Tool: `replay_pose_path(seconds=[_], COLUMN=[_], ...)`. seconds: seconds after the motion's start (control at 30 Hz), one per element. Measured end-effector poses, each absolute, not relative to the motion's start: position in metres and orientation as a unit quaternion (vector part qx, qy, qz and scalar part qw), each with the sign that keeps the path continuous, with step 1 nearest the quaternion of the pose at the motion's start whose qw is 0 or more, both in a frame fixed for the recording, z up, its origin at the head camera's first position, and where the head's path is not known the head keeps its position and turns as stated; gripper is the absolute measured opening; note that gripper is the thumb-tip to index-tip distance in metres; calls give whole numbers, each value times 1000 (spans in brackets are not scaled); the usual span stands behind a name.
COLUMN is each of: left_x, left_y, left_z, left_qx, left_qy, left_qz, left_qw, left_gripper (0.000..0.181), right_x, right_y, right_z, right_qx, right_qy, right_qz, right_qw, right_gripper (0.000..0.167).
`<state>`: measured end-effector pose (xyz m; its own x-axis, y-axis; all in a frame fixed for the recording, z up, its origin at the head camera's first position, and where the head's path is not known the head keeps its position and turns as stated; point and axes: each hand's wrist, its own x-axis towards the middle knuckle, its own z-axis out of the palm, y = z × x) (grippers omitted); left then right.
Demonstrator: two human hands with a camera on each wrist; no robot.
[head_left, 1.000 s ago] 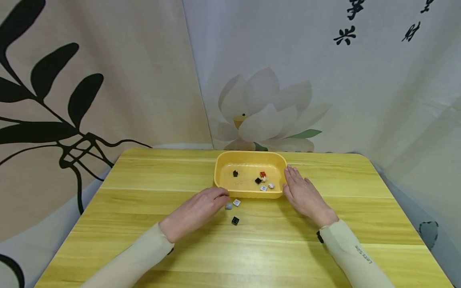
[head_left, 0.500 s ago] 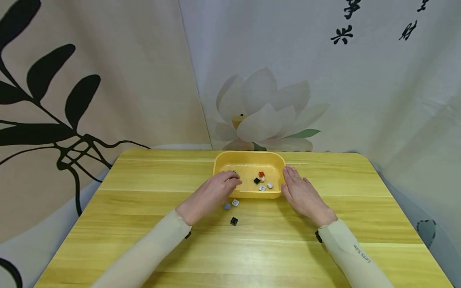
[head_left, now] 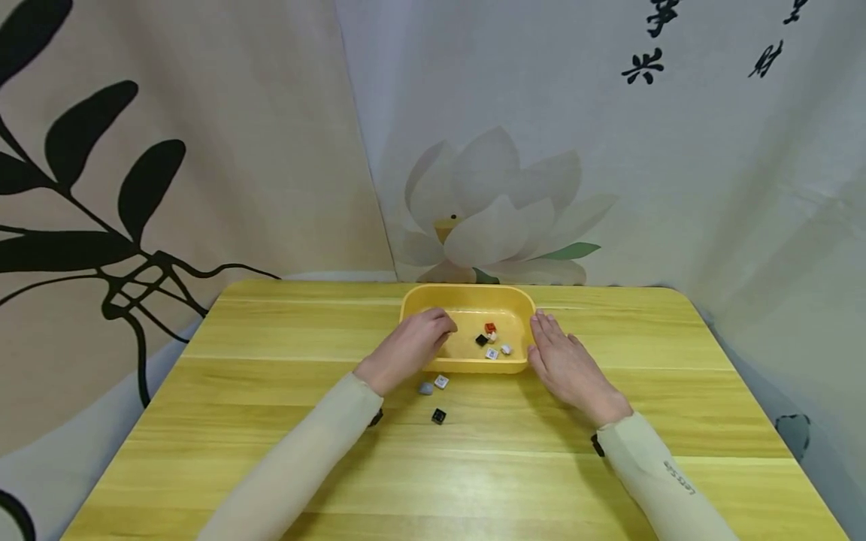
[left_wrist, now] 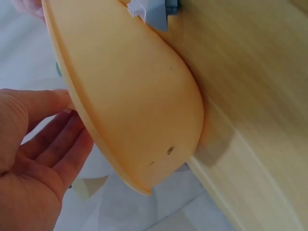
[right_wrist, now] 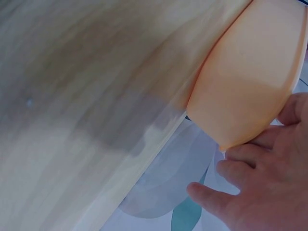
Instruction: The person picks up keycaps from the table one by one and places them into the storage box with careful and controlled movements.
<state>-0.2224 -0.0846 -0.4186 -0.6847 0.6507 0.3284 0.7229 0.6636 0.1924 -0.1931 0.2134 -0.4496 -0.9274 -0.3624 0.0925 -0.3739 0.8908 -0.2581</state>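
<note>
A yellow tray (head_left: 468, 366) stands near the table's far edge. My left hand (head_left: 413, 342) reaches over its left front wall, fingers pointing down inside; in the left wrist view the thumb and fingers (left_wrist: 57, 98) show past the rim, their tips partly hidden. Whether they hold anything is not visible. My right hand (head_left: 575, 368) rests along the tray's right side with fairly straight fingers. Inside the tray lie a red piece (head_left: 490, 327), a black piece (head_left: 481, 340) and several small white pieces (head_left: 492, 354).
In front of the tray lie a white square piece (head_left: 441, 382), a grey-blue piece (head_left: 425, 388) and a black square piece (head_left: 438, 416). They sit on a wooden table (head_left: 541, 488). Behind it hangs a printed curtain (head_left: 284, 150).
My left hand has moved from beside the tray's front left corner up over the wall and inside, covering the black piece seen there before. The right hand has stayed in place.
</note>
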Motion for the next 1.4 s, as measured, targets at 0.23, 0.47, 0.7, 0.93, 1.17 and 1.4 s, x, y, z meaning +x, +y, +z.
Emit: replay_pose_path(seconds=[0.23, 0.47, 0.7, 0.93, 1.17, 1.4], left_x=[-241, -253, -262, -269, -272, -271], left_y=[-74, -66, -63, -63, -64, -58], left_z=[-419, -420, -424, -430, -431, -431], left_qx=[-372, -358, -341, -331, -323, -327], left_qy=[-915, -927, -934, -939, -943, -941], left_qz=[-128, -96, -90, -88, -82, -83], left_qw=[85, 61, 50, 36, 10, -12], left_gripper=[17, 15, 13, 12, 12, 10], right_x=[-192, -193, -194, -193, -193, -192], right_y=[214, 214, 214, 215, 214, 214], right_z=[-450, -450, -449, -449, -450, -449], right_qx=[187, 188, 189, 188, 188, 189], right_qy=[-972, -972, -972, -972, -972, -972], right_qz=[138, 139, 137, 139, 140, 139], right_qw=[19, 23, 24, 23, 23, 21], right_gripper=[59, 59, 59, 59, 59, 58])
